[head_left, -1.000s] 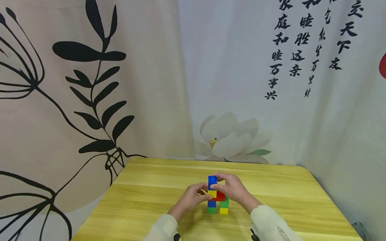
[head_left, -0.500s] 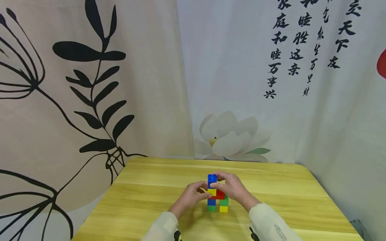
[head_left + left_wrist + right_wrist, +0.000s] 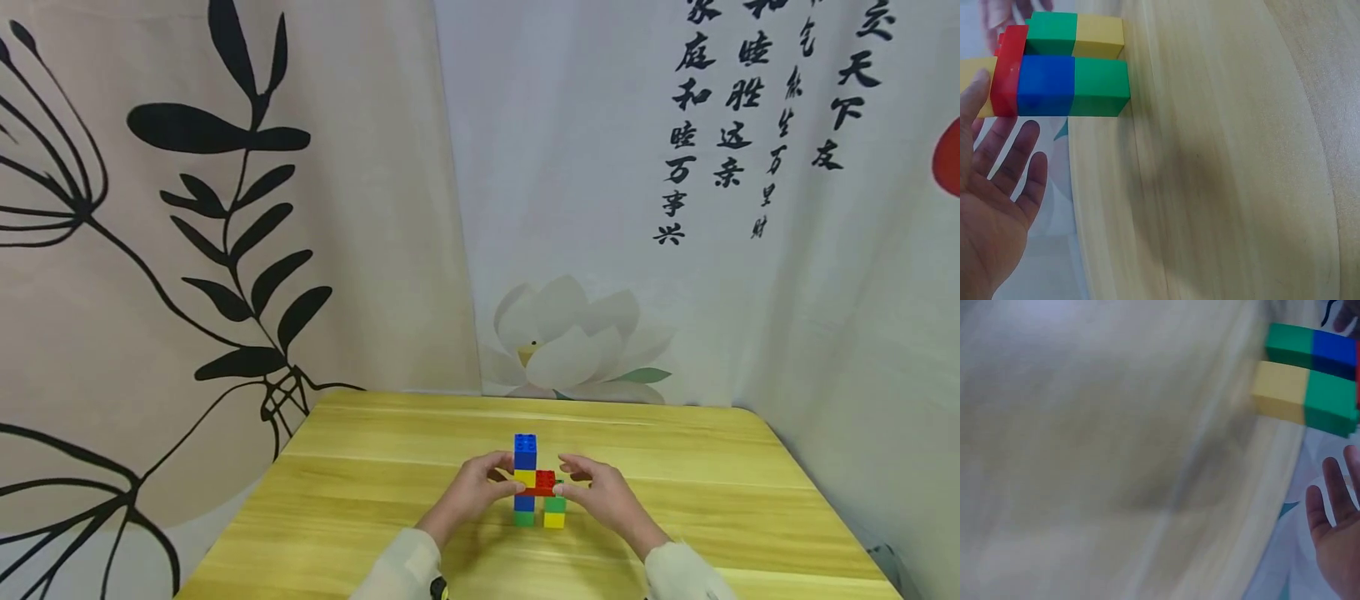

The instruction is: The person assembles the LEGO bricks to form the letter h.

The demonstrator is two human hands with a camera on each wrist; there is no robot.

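Observation:
Toy building blocks form a two-legged stack in the middle of the head view. Its left leg has a green block [image 3: 524, 519] below a blue block [image 3: 524, 504]; the right one has a yellow block [image 3: 554, 521] below a green block [image 3: 555, 505]. A red block [image 3: 545, 480] bridges both. Above its left end sit another yellow block [image 3: 524, 478] and a tall blue piece [image 3: 525, 452] on top. My left hand [image 3: 471, 490] pinches the upper yellow block from the left. Fingers spread, my right hand [image 3: 607, 498] is at the red block's right end, its thumb touching or just beside it.
The wooden table [image 3: 375, 467] lies under the stack. A printed curtain [image 3: 390, 208] with plant drawings and writing hangs behind the table's far edge. Another curtain fold [image 3: 862, 350] runs along the right side.
My right hand has let go of the tall blue piece on top and moved down and right to the red block's end. My left hand keeps its grip.

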